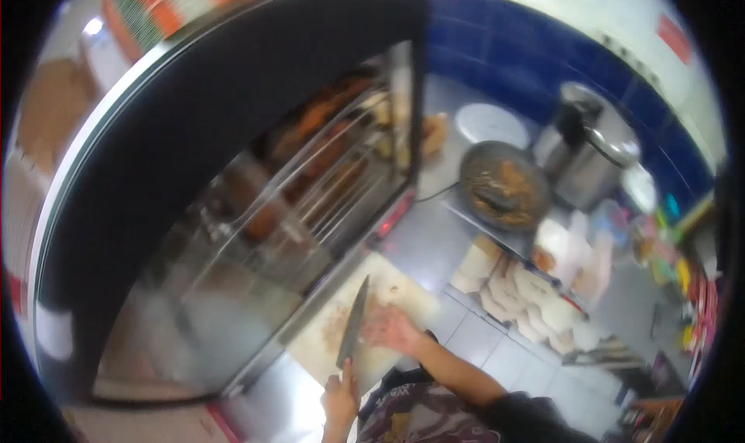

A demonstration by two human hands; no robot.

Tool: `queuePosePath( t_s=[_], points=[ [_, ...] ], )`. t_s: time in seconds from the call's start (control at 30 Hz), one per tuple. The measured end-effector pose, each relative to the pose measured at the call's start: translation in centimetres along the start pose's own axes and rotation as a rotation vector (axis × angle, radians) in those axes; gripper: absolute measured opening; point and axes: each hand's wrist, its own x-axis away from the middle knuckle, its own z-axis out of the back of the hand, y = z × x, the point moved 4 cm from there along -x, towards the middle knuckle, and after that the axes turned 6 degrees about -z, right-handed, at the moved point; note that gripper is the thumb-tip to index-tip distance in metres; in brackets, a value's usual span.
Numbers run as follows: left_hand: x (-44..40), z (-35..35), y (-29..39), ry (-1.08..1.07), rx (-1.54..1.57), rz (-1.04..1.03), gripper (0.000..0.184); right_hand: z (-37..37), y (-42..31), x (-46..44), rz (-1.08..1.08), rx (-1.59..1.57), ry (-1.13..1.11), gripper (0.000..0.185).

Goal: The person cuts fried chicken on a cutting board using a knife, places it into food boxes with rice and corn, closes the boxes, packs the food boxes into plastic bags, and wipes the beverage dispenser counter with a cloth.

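My left hand [341, 397] is closed around the handle of a long kitchen knife [356, 319], its blade pointing away over the cutting board. The pale cutting board [314, 348] lies on the metal counter, with brownish bits and stains on its surface. My right hand [392, 330] rests on the board just right of the blade, fingers stretched toward it and somewhat blurred. Nothing that I can make out is held in that hand. A small light-brown piece [394, 289] lies near the board's far right side.
Left of the board stands a large glass-fronted display case [272, 210] with browned food on racks. Beyond are a dark pan [506, 185] with food, a white lid or plate [492, 125] and steel pots [590, 163]. White foam containers [535, 295] are stacked at the right.
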Motion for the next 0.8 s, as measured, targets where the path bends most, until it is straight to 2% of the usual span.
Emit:
queuePosePath(
  t_s=[0.03,0.07,0.1,0.17,0.23,0.27,0.3,0.37,0.4,0.47,0.53,0.57,0.6,0.63,0.67,0.7,0.73,0.77,0.8],
  points=[
    [-0.2,-0.3,-0.5,-0.018,-0.023,0.030,0.058,0.6,0.7,-0.7,-0.031,0.018,0.146,0.062],
    [-0.4,-0.9,-0.9,-0.018,-0.023,-0.023,0.058,1.2,0.8,-0.8,-0.073,0.031,0.288,0.053],
    [-0.6,-1.8,-1.7,-0.071,-0.065,0.010,0.063,1.3,0.0,0.1,-0.029,0.009,0.295,0.053],
    [-2.4,-1.8,-1.6,-0.143,-0.095,-0.003,0.068,1.1,-2.7,5.2,0.174,0.475,0.649,0.047],
    [-3.1,0.1,-0.3,0.057,-0.245,-0.022,0.071,-1.4,-4.3,10.8,0.290,0.470,0.799,0.041],
    [-3.6,0.7,0.9,0.057,-0.080,0.033,0.071,-3.4,-5.4,13.4,0.545,0.732,0.843,0.047],
    [-4.7,-0.1,2.9,0.043,-0.065,-0.017,0.071,-5.5,-6.0,15.4,0.786,1.008,0.881,0.053],
    [-6.6,-1.8,6.5,0.159,1.132,0.073,0.075,-8.5,-5.3,16.8,1.021,1.135,0.735,0.054],
    [-8.0,-0.8,8.5,0.138,1.130,0.051,0.075,-7.9,-5.2,17.2,1.033,1.118,0.759,0.054],
    [-11.0,2.9,13.6,-0.015,1.573,0.080,0.078,-7.7,-3.1,16.9,1.063,1.690,0.581,0.054],
    [-13.9,6.6,19.1,-0.167,2.009,0.130,0.083,1.3,-3.1,16.2,0.791,1.280,0.769,0.051],
    [-15.1,7.3,21.4,-0.228,2.229,0.149,0.086,6.7,-3.1,17.1,0.576,1.414,0.779,0.050],
    [-15.9,7.2,22.4,-0.180,2.222,0.135,0.086,12.9,-2.7,18.4,0.354,1.550,0.766,0.050],
    [-16.6,7.4,23.4,-0.121,2.000,0.026,0.082,18.7,-2.5,20.1,0.493,1.183,0.808,0.047],
    [-17.3,7.4,24.7,-0.054,1.769,-0.055,0.078,22.2,-3.9,23.2,0.435,0.667,0.792,0.048],
    [-17.8,6.7,26.8,-0.077,1.514,-0.141,0.070,25.6,-5.2,26.5,0.450,0.122,0.811,0.051],
    [-18.6,3.8,29.3,-0.123,1.294,-0.188,0.060,26.9,-7.4,29.7,0.588,-0.124,0.801,0.063],
    [-19.4,0.9,31.8,-0.160,1.073,-0.242,0.051,26.9,-10.1,33.1,0.735,-0.253,0.866,0.076],
    [-20.1,-3.7,34.4,-0.216,0.899,-0.265,0.040,28.3,-12.9,35.5,0.765,-0.276,0.964,0.086]
  ],
)
